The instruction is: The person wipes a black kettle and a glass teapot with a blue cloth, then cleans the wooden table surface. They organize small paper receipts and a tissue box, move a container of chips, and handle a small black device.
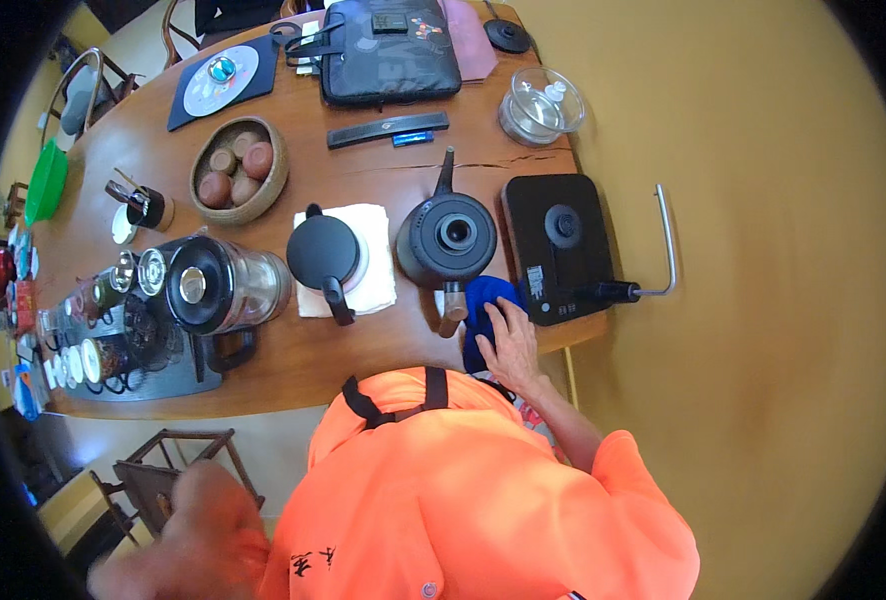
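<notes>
At the table's near edge, my right hand (pixel 511 345) lies on a bunched blue cloth (pixel 488 300), its fingers stretched out and apart over the fabric. Just left of the cloth stands a black long-spouted kettle (pixel 433 255) with a wooden handle pointing toward me. My left hand (pixel 153 560) is low at the left, away from the table and smeared by motion, so its fingers cannot be made out. A black-lidded pot (pixel 321 252) sits on a folded white towel (pixel 381 285) left of the kettle.
A black electric hob (pixel 560 235) with a bent metal tube (pixel 671 240) is at the right edge. Leftward stand a large glass pot (pixel 253 290) and several jars; behind are a bowl (pixel 281 165) of cups, a glass bowl (pixel 523 125) and a black bag (pixel 388 60). A wooden chair (pixel 153 490) is lower left.
</notes>
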Tool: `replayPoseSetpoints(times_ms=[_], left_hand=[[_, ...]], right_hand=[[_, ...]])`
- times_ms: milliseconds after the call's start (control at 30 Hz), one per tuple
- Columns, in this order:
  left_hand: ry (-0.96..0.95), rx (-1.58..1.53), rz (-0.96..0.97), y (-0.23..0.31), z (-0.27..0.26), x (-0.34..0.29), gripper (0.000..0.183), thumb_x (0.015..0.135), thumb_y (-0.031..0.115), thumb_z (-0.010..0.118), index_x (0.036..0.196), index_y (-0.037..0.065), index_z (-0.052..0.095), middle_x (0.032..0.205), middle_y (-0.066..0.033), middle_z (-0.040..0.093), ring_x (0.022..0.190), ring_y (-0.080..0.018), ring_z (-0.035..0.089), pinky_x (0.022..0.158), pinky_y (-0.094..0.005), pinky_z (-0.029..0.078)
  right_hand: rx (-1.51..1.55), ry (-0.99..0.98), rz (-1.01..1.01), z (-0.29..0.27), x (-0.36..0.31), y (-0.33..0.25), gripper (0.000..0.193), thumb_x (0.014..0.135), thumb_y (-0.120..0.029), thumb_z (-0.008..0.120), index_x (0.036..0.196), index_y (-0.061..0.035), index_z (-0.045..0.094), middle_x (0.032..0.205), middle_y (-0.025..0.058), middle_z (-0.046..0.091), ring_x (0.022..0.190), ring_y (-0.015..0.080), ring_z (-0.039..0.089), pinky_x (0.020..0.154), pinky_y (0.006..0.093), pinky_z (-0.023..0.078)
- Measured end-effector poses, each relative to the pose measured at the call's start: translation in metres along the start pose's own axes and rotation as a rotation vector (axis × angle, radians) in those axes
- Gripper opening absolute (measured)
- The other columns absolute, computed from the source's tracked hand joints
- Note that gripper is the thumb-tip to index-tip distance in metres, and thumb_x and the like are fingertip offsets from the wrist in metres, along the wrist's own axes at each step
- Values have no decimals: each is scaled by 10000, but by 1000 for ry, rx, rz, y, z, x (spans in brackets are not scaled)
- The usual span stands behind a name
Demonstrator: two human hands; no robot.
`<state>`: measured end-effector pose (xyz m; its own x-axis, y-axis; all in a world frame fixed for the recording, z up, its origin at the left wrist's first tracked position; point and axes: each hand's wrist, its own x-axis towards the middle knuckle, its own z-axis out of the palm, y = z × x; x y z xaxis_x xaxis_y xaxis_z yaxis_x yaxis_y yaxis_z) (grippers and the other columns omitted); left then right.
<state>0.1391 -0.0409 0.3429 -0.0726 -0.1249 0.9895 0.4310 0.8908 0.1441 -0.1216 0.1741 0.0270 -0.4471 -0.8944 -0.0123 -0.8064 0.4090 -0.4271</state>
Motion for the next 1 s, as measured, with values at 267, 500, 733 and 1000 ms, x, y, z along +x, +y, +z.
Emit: replayPoseSetpoints(times_ms=[267, 500, 733, 1000], left_hand=[[-741, 9, -1235, -34, 72, -199, 264, 897, 90, 610, 1143, -4, 631, 949, -134, 684, 837, -252, 678, 717, -326, 532], [-620, -92, -1546, -51, 132, -315, 490, 844, 346, 686, 1134, -40, 605, 888, -178, 666, 884, -277, 665, 778, -378, 526], [-413, -436, -1992, -67, 166, -313, 218, 898, 276, 627, 880, 62, 591, 758, -6, 617, 632, -59, 499, 547, -235, 389], [-250, -456, -1998, -65, 177, -317, 163, 899, 187, 545, 835, 36, 552, 714, -31, 573, 580, -87, 479, 501, -246, 363]], right_hand=[[-85, -60, 69, 16, 2, -8, 725, 742, -254, 766, 1386, -117, 462, 1477, 222, 310, 1264, 459, 359, 995, 537, 374], [268, 98, 207, 7, 14, 14, 561, 677, -51, 701, 1222, -60, 571, 1224, 210, 527, 1168, 388, 511, 983, 439, 447], [384, 334, -118, -117, 110, -4, 543, 704, -83, 650, 1245, -98, 600, 1316, 165, 530, 1156, 351, 540, 1010, 392, 435], [-130, 124, -230, -80, 120, -30, 633, 662, -46, 646, 1287, -66, 550, 1369, 129, 478, 1035, 380, 517, 723, 426, 565]])
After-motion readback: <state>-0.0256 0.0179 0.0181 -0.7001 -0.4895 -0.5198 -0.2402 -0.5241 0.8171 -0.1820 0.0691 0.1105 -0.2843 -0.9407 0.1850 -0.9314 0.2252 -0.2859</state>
